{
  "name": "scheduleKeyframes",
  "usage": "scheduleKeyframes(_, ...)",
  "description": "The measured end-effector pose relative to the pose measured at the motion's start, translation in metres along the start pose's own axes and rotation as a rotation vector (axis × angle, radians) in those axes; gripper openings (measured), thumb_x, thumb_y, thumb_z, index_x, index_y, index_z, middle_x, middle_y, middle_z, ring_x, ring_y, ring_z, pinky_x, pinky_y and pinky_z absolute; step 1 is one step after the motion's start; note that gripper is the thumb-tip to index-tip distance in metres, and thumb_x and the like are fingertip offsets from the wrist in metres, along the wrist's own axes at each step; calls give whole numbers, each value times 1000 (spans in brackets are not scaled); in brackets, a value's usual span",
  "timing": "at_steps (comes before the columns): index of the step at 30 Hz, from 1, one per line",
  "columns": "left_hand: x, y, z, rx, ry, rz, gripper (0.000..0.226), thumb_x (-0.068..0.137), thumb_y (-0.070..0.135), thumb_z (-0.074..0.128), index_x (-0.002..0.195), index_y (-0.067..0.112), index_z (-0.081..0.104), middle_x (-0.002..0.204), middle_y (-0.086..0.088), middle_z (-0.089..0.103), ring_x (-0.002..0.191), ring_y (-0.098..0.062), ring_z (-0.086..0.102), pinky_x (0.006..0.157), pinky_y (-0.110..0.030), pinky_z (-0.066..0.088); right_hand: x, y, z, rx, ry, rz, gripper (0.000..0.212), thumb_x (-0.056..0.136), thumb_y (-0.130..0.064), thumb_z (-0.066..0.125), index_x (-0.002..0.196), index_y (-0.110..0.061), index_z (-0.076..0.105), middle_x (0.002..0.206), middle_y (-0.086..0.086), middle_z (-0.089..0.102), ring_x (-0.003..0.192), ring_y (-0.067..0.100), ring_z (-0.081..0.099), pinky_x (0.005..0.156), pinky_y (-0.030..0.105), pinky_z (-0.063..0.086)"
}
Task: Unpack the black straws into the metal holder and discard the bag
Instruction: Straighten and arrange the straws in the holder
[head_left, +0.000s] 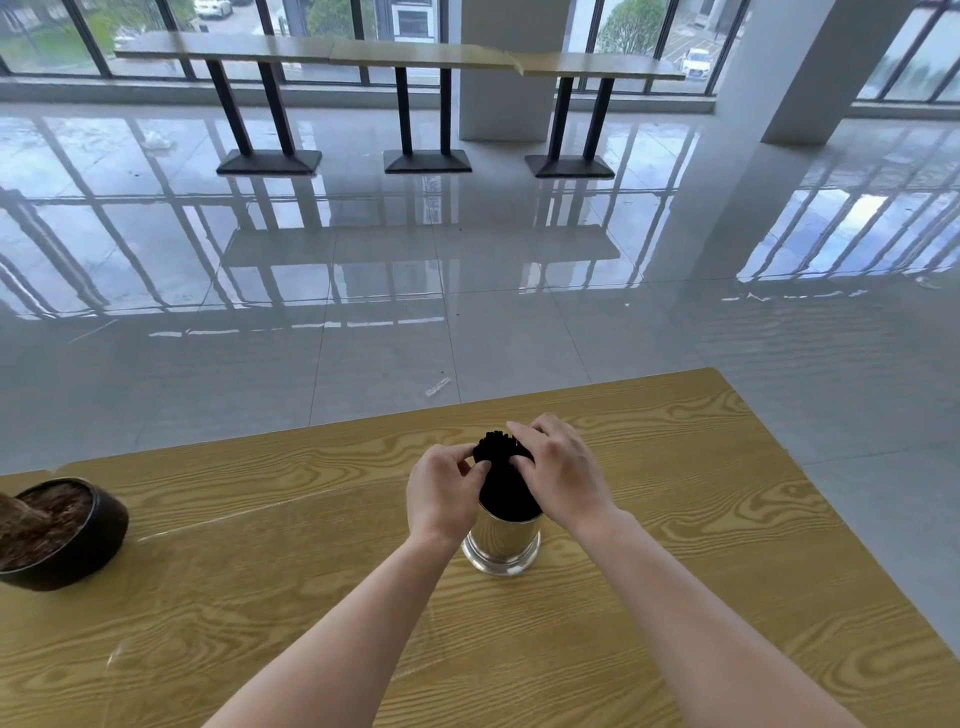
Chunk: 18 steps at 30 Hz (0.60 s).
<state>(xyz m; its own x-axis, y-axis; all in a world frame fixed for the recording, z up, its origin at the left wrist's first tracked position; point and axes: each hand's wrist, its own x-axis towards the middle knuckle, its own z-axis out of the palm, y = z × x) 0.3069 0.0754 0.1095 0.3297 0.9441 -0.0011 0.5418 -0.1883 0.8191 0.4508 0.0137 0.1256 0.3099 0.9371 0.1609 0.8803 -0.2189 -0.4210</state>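
A bundle of black straws (503, 486) stands upright in the shiny metal holder (501, 545) on the wooden table (311, 597). My left hand (444, 496) curls round the bundle's left side, thumb and fingers on the straw tops. On the right side my right hand (558, 470) wraps over the bundle, fingers reaching across the top. A clear plastic bag (410, 649), nearly invisible, lies flat on the table in front of the holder between my forearms.
A dark round plant pot (62, 535) with brown soil sits at the table's left edge. The table's far edge runs just beyond the holder. Past it lie glossy floor tiles, a scrap of clear wrapper (438, 387) and long tables by the windows.
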Motion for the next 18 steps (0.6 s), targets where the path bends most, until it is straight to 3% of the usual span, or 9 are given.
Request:
scheduleKeyframes(3,0,-1,-2,-10,-14,8,19,90,26,72,107,31,77,81,3,64,73,-10,58,60,-19,37,0,4,-5,54,30,62,55,89,-20,73,141,-16,55,117,6,65,108,24,62,91,30,50)
scheduleKeyframes(6,-2,-3,-5,-74,-57,33,32,82,24,78,111,35,74,83,5,61,75,-8,57,64,-16,38,-1,12,-11,118,81,175,59,84,-25,79,138,-13,57,113,4,69,95,19,64,82,25,44)
scheduleKeyframes(10,-3,0,-2,-4,-119,38,40,75,27,80,112,39,72,82,8,54,75,-7,53,63,-21,40,-3,17,-12,150,2,272,49,86,-29,77,131,-14,64,104,1,65,91,14,55,79,24,38)
scheduleKeyframes(13,2,8,3,60,-100,47,23,79,27,77,101,33,76,79,9,61,72,-8,55,57,-21,37,2,12,-11,155,-61,288,12,89,-31,73,98,-24,75,87,-6,67,84,17,60,62,20,35)
scheduleKeyframes(15,6,13,6,66,-103,56,14,82,23,74,94,29,79,75,13,66,72,-7,60,55,-18,39,4,9,-10,183,-103,292,16,89,-30,72,74,-26,68,72,-10,64,74,16,60,53,22,32)
scheduleKeyframes(18,9,15,6,77,-111,51,12,83,21,72,90,27,79,73,16,66,73,-6,61,56,-17,40,8,8,-12,194,-125,310,16,88,-32,72,75,-23,71,70,-8,65,70,14,61,53,24,34)
